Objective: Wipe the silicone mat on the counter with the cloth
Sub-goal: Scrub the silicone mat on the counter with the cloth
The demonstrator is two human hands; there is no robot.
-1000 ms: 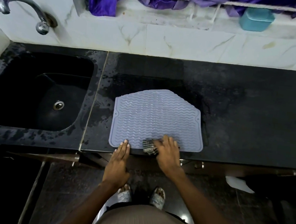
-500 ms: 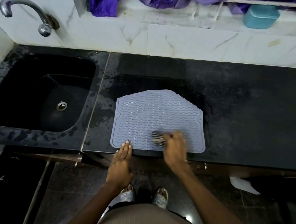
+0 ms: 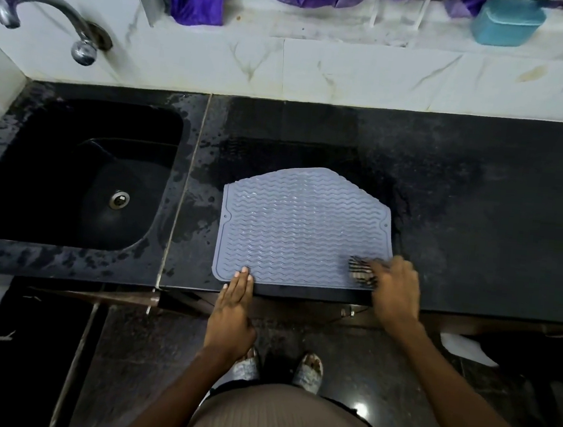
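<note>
Head view, near to far: your left hand (image 3: 234, 307) lies flat, straight fingertips on the near edge of the grey silicone mat (image 3: 303, 225). Your right hand (image 3: 395, 289) grips a striped cloth (image 3: 362, 272), mostly hidden beneath it, at the mat's near right corner on the black counter (image 3: 479, 215).

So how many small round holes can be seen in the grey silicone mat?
2. One small hole sits near the left edge of the grey wavy silicone mat, the other hole near its right edge. The hands may hide more.

counter (image 3: 479, 215) right of mat (image 3: 302, 229): bare | left: sink (image 3: 71, 172)
</note>
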